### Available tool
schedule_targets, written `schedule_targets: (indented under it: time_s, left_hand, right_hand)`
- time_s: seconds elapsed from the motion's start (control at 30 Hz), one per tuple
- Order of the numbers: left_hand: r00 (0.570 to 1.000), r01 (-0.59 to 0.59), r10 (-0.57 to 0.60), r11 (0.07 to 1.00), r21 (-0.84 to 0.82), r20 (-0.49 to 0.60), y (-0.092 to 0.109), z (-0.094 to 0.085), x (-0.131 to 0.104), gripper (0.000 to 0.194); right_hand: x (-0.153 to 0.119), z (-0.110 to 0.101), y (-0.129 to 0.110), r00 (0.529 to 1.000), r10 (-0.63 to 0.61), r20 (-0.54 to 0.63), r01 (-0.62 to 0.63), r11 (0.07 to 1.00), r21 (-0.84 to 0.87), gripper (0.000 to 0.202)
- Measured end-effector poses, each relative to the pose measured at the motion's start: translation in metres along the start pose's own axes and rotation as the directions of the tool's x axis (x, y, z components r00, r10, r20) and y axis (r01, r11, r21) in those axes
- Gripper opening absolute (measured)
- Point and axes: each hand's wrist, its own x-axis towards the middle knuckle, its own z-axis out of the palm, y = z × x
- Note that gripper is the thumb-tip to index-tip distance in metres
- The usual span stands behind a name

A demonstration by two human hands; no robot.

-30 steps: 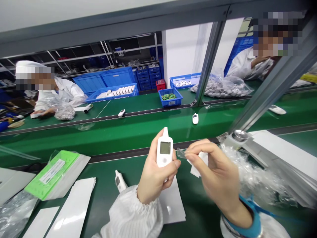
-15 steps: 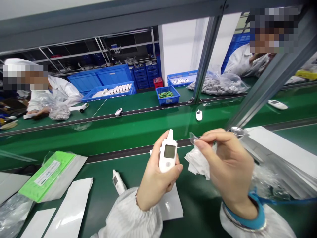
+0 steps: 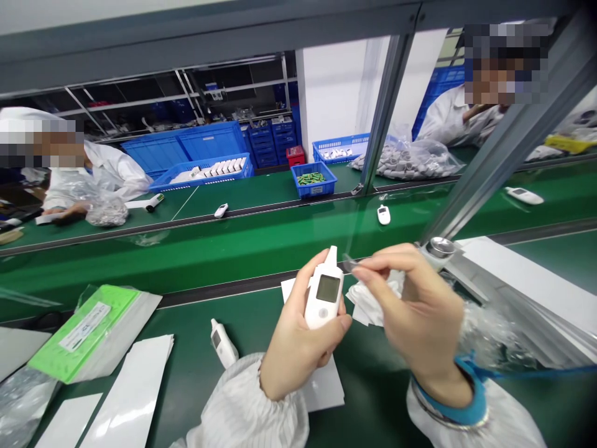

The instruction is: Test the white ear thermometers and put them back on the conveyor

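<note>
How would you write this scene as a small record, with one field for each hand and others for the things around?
Left hand: grips a white device, tip up
Device screen: faces the camera; no reading can be made out
Right hand: pinches a small clear film close to the device
Right wrist: blue band
Bench, left side: similar device, white sheets, green-topped pack
Beyond: blue bin with small green items

The white handheld device (image 3: 323, 306) is smooth plastic with a soft sheen; the film (image 3: 349, 263) looks like thin, clear plastic. The white sheets (image 3: 131, 389) are glossy, the green counter (image 3: 191, 354) smooth. The sleeve (image 3: 252, 404) is puckered cloth, the frame post (image 3: 388, 106) dull metal.
</note>
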Motion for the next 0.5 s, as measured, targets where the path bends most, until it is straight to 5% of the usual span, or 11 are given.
schedule_targets:
  time_s: [0.13, 0.5]
  left_hand:
    - [1.000, 0.008, -0.008, 1.000, -0.025, -0.002, 0.003, 0.000, 0.001, 0.082]
    - [1.000, -0.001, 0.001, 1.000, 0.006, -0.004, -0.004, -0.001, -0.001, 0.078]
  right_hand:
    - [0.002, -0.010, -0.001, 0.996, 0.057, -0.072, -0.055, 0.998, 0.034, 0.014]
    - [-0.002, 0.006, 0.001, 0.986, -0.091, 0.139, 0.110, 0.985, -0.134, 0.013]
